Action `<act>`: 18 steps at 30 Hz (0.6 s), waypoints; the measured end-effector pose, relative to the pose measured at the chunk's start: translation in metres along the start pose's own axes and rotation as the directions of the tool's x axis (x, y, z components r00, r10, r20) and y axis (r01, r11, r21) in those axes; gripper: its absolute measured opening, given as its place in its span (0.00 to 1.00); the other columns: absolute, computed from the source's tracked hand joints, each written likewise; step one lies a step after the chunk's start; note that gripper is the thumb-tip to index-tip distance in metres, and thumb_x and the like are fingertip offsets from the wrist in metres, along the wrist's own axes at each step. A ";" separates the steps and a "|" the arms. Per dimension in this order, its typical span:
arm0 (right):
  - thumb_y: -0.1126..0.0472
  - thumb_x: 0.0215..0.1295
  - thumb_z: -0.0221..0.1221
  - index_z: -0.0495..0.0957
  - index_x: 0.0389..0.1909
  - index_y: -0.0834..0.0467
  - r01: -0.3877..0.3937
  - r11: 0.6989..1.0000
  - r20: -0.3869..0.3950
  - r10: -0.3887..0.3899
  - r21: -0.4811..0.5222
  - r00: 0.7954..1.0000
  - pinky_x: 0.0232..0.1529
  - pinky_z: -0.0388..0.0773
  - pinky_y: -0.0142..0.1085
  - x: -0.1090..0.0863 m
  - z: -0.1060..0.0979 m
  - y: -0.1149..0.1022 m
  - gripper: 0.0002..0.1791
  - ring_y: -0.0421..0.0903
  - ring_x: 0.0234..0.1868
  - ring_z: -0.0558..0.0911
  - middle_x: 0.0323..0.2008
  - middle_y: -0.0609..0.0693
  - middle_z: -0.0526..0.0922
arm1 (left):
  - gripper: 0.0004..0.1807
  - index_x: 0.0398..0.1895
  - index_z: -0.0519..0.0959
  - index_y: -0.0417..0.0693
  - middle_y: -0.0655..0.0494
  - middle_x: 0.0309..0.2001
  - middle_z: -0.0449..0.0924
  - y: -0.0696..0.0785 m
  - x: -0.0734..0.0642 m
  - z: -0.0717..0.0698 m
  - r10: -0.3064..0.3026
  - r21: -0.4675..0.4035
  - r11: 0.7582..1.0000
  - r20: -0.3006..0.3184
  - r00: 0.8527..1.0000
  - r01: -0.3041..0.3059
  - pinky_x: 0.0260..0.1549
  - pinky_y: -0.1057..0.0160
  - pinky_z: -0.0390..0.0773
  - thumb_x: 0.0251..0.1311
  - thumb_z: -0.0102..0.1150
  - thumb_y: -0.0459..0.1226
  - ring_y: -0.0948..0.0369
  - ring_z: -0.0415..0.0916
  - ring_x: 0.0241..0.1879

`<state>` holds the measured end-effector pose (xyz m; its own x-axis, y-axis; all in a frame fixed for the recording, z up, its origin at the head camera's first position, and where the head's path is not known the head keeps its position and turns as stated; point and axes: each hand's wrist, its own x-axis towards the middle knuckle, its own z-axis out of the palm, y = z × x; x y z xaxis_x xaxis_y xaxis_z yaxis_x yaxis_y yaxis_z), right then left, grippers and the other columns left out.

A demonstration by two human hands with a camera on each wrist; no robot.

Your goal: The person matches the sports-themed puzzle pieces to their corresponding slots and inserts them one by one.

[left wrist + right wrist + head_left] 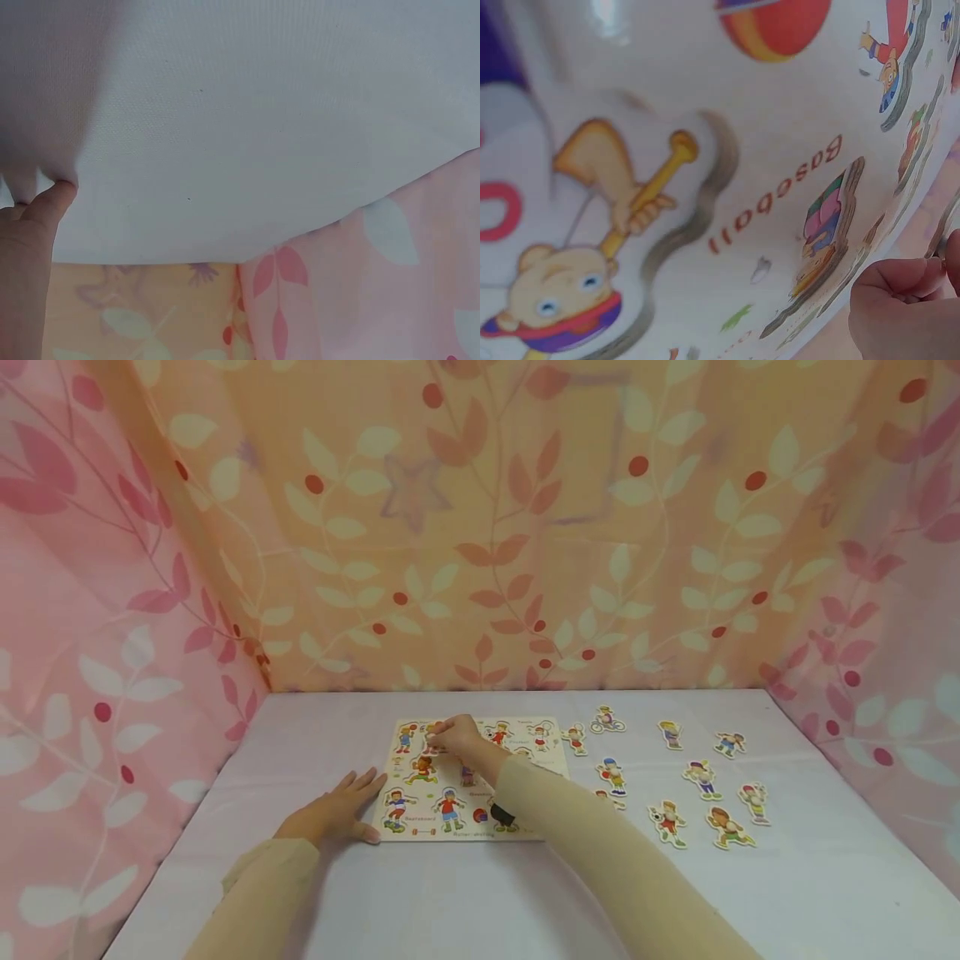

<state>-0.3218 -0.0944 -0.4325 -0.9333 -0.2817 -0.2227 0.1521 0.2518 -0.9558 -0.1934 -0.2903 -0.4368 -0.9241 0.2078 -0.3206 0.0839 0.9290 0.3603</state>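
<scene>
Flowered cloth [480, 527] is hanging at the left, right and far sides of a pale desk [450, 902]. One puzzle board [442, 839] is lying on it, and the right hand [467, 743] is bending over the board's far left part. Its grip, thumb and fingers curled together, is apparently pinching one red-shod figure [429, 748], though the fingertips are hiding the contact. The left hand [333, 814] is resting by the board's left edge, fingers spread, holding nothing. That figure is probably being fitted or freed; I cannot tell which. Accordingly, the next move is calling for a level press or a straight lift. Ten loose pieces [702, 780] are showing on the right, one partly behind the right sleeve [600, 839].
</scene>
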 end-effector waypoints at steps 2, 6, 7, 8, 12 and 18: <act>0.73 0.58 0.65 0.81 0.35 0.69 -0.010 1.000 0.008 0.010 0.002 1.000 0.27 0.78 0.31 0.000 0.003 -0.001 0.05 0.40 0.23 0.77 0.31 0.54 0.82 | 0.55 0.74 0.55 0.40 0.36 0.74 0.46 0.000 0.000 0.000 0.000 0.002 1.000 0.000 1.000 0.000 0.60 0.26 0.47 0.45 0.72 0.49 0.33 0.38 0.72; 0.71 0.60 0.64 0.80 0.37 0.67 -0.040 0.999 0.010 0.040 -0.003 0.999 0.28 0.76 0.33 0.001 0.008 -0.004 0.05 0.41 0.22 0.74 0.31 0.53 0.81 | 0.55 0.75 0.55 0.41 0.36 0.75 0.46 0.001 -0.001 0.000 -0.001 -0.002 1.000 0.002 1.000 0.001 0.61 0.27 0.47 0.45 0.72 0.49 0.32 0.37 0.71; 0.70 0.61 0.64 0.80 0.37 0.67 -0.043 0.999 0.010 0.043 -0.008 0.999 0.27 0.76 0.33 0.002 0.010 -0.005 0.05 0.41 0.21 0.73 0.31 0.53 0.81 | 0.55 0.75 0.55 0.41 0.36 0.75 0.46 0.001 -0.002 0.000 -0.002 -0.002 1.000 0.003 1.000 0.002 0.61 0.27 0.47 0.45 0.72 0.49 0.32 0.37 0.72; 0.70 0.61 0.64 0.81 0.37 0.67 -0.043 0.999 0.012 0.043 -0.011 0.999 0.27 0.75 0.32 0.003 0.012 -0.005 0.05 0.40 0.21 0.71 0.32 0.53 0.81 | 0.55 0.75 0.55 0.41 0.36 0.75 0.46 0.001 -0.002 0.000 -0.002 -0.002 1.000 0.002 1.000 0.002 0.61 0.27 0.47 0.45 0.72 0.49 0.33 0.37 0.72; 0.70 0.60 0.65 0.82 0.37 0.67 -0.048 0.998 -0.008 0.048 -0.045 0.999 0.23 0.71 0.30 0.008 0.018 -0.005 0.06 0.39 0.18 0.69 0.33 0.53 0.82 | 0.55 0.75 0.55 0.41 0.36 0.75 0.46 -0.002 0.000 0.002 0.000 -0.005 1.000 0.002 1.000 0.000 0.60 0.26 0.47 0.45 0.72 0.50 0.33 0.38 0.72; 0.72 0.59 0.65 0.80 0.32 0.66 -0.079 0.997 -0.026 0.079 0.021 0.997 0.23 0.72 0.29 0.014 0.029 -0.006 0.03 0.41 0.24 0.72 0.35 0.52 0.80 | 0.55 0.74 0.56 0.41 0.37 0.75 0.46 -0.002 0.000 0.001 0.003 -0.008 1.000 -0.005 1.000 -0.003 0.60 0.26 0.47 0.45 0.72 0.51 0.33 0.38 0.72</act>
<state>-0.3264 -0.1269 -0.4350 -0.9265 -0.2366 -0.2927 0.2317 0.2540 -0.9390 -0.1931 -0.2921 -0.4390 -0.9257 0.2092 -0.3153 0.0840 0.9260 0.3680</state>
